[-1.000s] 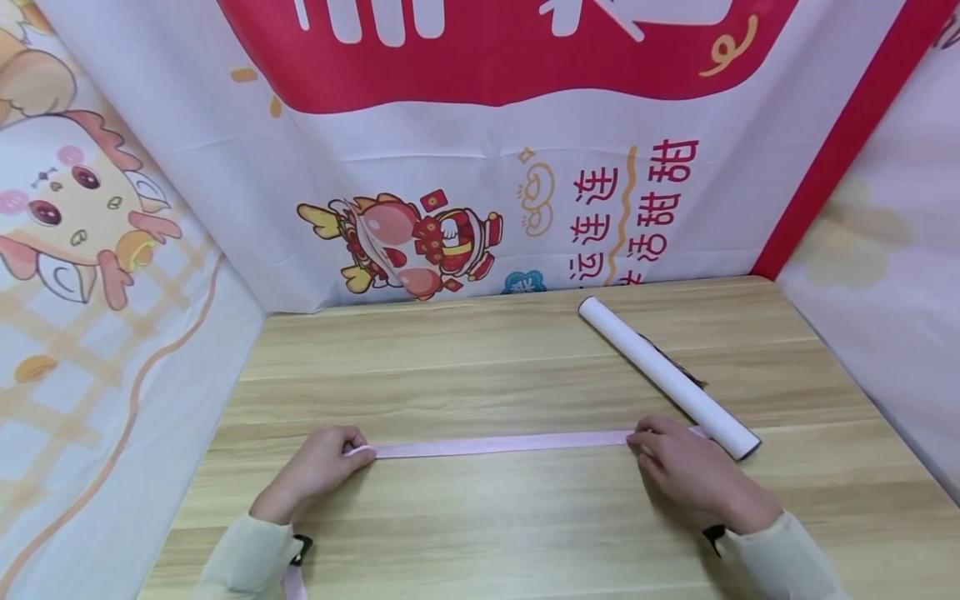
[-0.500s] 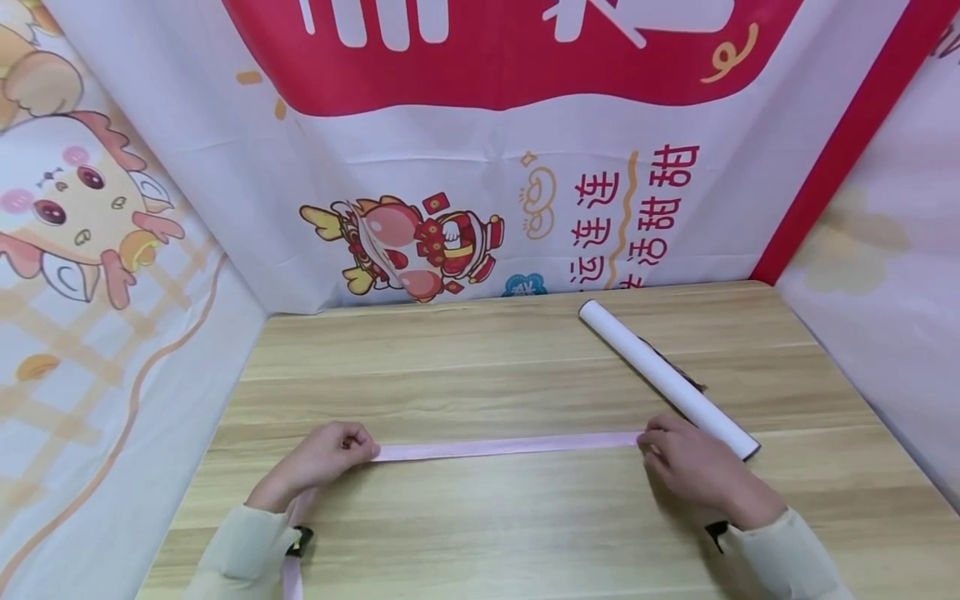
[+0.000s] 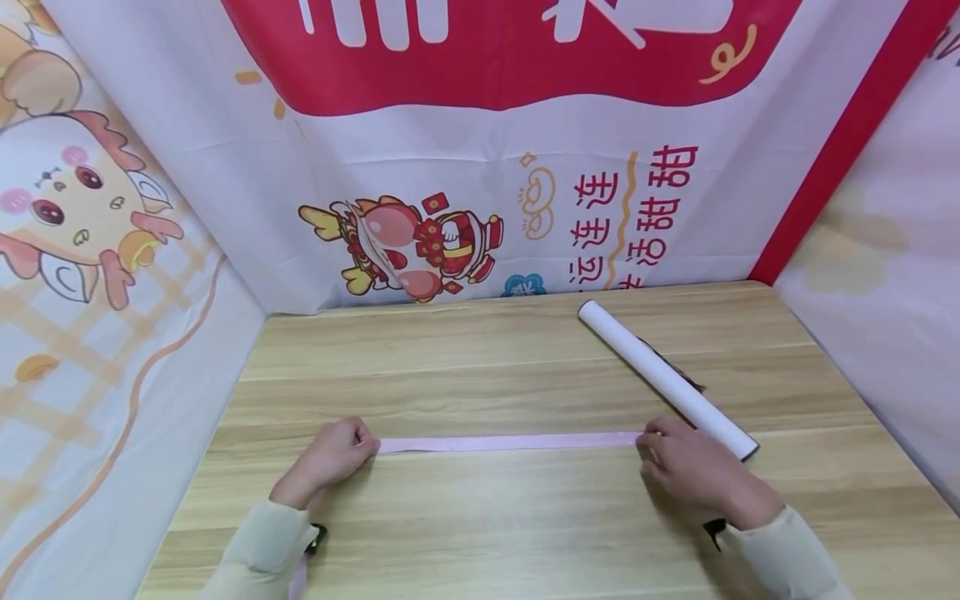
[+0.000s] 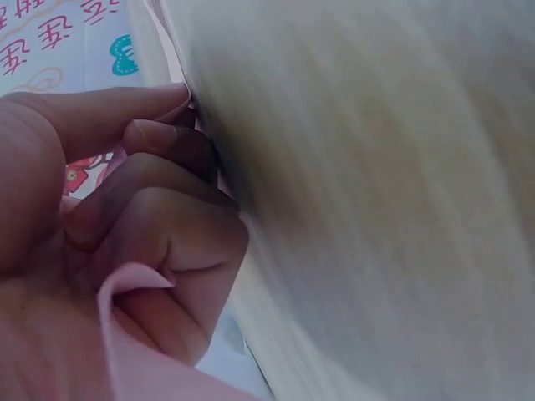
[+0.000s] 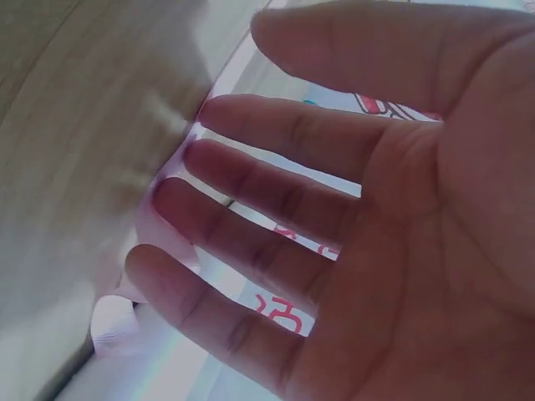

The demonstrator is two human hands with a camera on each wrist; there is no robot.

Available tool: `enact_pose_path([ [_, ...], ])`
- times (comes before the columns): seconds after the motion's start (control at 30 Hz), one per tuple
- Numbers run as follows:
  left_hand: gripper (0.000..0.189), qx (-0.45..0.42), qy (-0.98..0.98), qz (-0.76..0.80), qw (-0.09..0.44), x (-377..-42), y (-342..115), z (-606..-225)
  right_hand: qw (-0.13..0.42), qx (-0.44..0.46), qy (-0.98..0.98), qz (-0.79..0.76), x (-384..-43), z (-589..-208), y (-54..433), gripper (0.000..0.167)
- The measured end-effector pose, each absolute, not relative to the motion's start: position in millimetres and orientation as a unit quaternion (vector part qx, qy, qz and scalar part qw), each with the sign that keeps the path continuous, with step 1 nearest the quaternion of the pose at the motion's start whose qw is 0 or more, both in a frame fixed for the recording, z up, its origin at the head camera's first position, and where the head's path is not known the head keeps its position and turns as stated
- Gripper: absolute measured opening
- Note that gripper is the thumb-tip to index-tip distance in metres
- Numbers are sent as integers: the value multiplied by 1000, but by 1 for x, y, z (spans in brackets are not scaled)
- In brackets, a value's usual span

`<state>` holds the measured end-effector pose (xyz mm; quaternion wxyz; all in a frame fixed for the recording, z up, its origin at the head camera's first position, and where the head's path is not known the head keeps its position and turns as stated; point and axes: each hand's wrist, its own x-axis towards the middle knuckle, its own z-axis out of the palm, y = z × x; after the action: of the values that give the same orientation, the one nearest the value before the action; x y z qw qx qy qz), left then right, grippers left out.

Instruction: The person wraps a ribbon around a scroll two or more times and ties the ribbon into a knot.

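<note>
Between the left hand (image 3: 333, 452), which pinches it, and the right hand (image 3: 690, 467), whose straight fingers touch it, how firmly being hard to tell, the ribbon (image 3: 510, 442) runs side to side over the table (image 3: 465, 525). Just beyond the right hand a tube (image 3: 667, 377) lies aslant; a curtain (image 3: 450, 133) hangs behind.

The head camera looks forward and down from above, far enough back to take in the desk (image 3: 450, 367) across the lower half of its frame and the printed cloth (image 3: 480, 133) across the upper. The left wrist camera sits very near the left fingers (image 4: 196, 230), steeply tilted, desk filling the right side. The right wrist camera faces the right fingers (image 5: 242, 172) from the palm side, also close and tilted, desk at upper left. All three views share the pink ribbon (image 3: 510, 442) and the cloth's red characters (image 3: 596, 225).
</note>
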<state>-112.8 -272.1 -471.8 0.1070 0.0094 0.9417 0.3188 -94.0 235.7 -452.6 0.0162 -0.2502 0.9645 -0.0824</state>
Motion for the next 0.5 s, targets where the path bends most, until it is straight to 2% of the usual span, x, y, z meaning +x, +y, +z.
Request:
enact_pose_path([
  [0.13,13,-19,931,339,131,-114,-267,-468,4,-218,968,-122,-102,-438,240,20],
  [0.27,13,-35,926,348,142,-116,-266,-466,2,-124,981,-147,-127,-420,257,38],
  [0.4,12,-54,917,364,154,-114,-266,-467,83,-63,985,-136,-155,-413,280,59],
  [0.5,12,-62,914,368,158,-112,-266,-469,142,-75,977,-142,-168,-416,293,58],
])
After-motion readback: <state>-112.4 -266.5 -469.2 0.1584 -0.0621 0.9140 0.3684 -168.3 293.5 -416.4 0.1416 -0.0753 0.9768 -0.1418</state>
